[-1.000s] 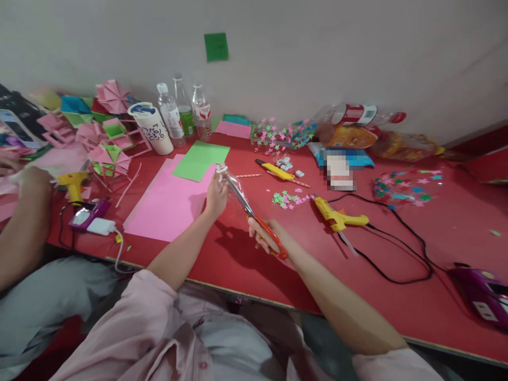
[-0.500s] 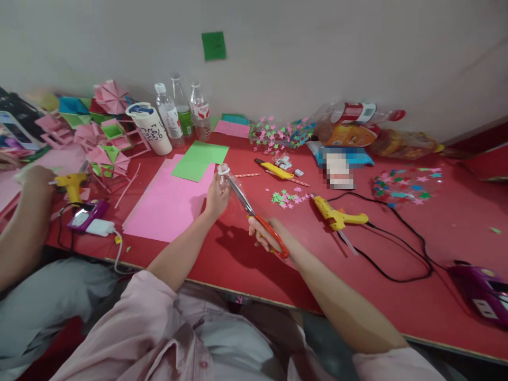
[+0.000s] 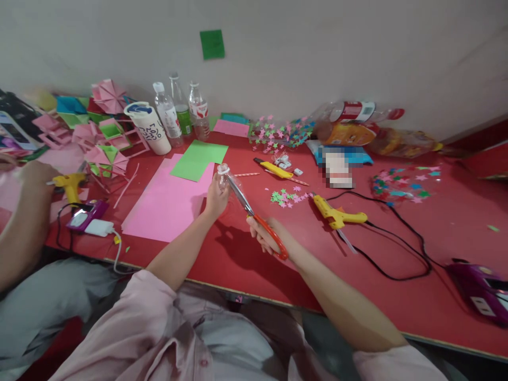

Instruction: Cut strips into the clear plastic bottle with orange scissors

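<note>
My left hand [image 3: 216, 198] is closed around a clear plastic bottle piece [image 3: 223, 170], its neck pointing up and away from me. My right hand [image 3: 265, 235] grips a pair of scissors [image 3: 273, 235] by the red-orange handles. The metal blades reach up and left to the plastic just below the neck; whether they have cut into it I cannot tell. Fingers hide part of the bottle piece. Close to my left hand lie pink paper sheets [image 3: 159, 206] and a green sheet [image 3: 198, 160]. Beyond my right hand are small paper stars [image 3: 283, 198].
A yellow glue gun [image 3: 337, 212] with a black cord lies to the right, near a purple power strip [image 3: 480, 291]. A yellow cutter [image 3: 278, 169] lies behind the stars. Bottles [image 3: 198, 111] and a cup [image 3: 146, 127] stand by the wall. At left is another person's arm [image 3: 29, 211].
The view has shifted very slightly. Both hands keep nearly the same hold, with the scissor blades still at the bottle piece.
</note>
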The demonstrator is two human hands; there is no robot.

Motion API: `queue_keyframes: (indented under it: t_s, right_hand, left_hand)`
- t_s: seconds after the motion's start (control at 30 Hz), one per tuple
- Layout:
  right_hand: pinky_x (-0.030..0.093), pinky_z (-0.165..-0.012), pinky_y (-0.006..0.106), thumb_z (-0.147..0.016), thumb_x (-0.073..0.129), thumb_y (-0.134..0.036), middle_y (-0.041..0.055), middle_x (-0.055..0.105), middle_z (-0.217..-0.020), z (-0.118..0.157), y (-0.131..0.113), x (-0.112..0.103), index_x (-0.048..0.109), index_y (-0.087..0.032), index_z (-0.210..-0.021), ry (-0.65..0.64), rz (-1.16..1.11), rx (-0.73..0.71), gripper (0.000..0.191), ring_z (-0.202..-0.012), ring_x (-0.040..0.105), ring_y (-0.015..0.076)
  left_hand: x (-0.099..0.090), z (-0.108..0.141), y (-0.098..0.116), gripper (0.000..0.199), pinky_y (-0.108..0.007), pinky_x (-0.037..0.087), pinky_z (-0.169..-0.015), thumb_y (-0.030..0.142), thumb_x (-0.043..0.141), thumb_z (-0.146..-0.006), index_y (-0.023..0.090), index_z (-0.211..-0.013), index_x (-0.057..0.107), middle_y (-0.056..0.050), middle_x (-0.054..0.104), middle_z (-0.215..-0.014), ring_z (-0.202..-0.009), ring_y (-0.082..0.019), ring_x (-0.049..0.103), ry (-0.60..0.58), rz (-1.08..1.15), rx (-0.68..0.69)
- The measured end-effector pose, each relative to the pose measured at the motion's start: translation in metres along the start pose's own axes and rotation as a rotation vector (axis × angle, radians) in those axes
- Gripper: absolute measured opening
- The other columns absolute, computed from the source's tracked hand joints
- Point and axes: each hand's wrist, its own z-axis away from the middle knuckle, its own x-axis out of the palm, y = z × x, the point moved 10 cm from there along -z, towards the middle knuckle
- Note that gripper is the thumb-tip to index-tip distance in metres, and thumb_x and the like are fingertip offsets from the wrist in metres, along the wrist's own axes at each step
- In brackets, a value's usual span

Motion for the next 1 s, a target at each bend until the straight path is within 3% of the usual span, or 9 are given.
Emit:
queue_keyframes:
  t_s: [0.53,0.7,0.87,1.0]
  right_hand:
    - [0.031,-0.032,0.021,-0.086,0.061,-0.066,-0.0107,0.032,-0.034,0.002,0.001,0.001,0.044,-0.024,-0.059,0.021,-0.034,0.065,0.053,-0.026,0.035,0.0075]
    - [0.041,-0.039,0.021,-0.085,0.057,-0.074,-0.0095,0.037,-0.034,0.003,-0.003,0.006,0.051,-0.022,-0.063,-0.055,-0.063,0.023,0.056,-0.028,0.039,0.0077]
    - [0.054,-0.056,0.026,-0.085,0.056,-0.076,-0.0089,0.041,-0.032,0.007,-0.008,0.005,0.054,-0.022,-0.065,-0.091,-0.085,0.016,0.058,-0.03,0.04,0.0081]
    - [0.055,-0.06,0.028,-0.083,0.062,-0.073,-0.0077,0.043,-0.033,0.008,-0.005,0.008,0.056,-0.021,-0.063,-0.117,-0.066,0.022,0.056,-0.033,0.044,0.0091]
  left_hand:
    - [-0.002,0.0,0.003,0.019,-0.046,0.053,-0.09,0.018,0.065,-0.083,0.024,-0.1,0.058,-0.005,0.068,-0.096,-0.09,-0.023,0.066,0.045,-0.015,0.003]
    - [-0.001,0.001,-0.001,0.02,-0.044,0.052,-0.093,0.015,0.061,-0.084,0.023,-0.102,0.058,-0.005,0.067,-0.097,-0.09,-0.021,0.065,0.044,0.008,-0.054]
    - [0.007,0.002,0.003,0.015,-0.04,0.052,-0.092,0.019,0.063,-0.085,0.022,-0.1,0.059,-0.004,0.066,-0.094,-0.087,-0.018,0.064,0.013,0.105,-0.135]
    - [-0.008,0.0,0.007,0.01,-0.032,0.052,-0.082,0.024,0.065,-0.086,0.022,-0.089,0.056,-0.001,0.062,-0.084,-0.077,-0.015,0.06,0.136,0.241,-0.219]
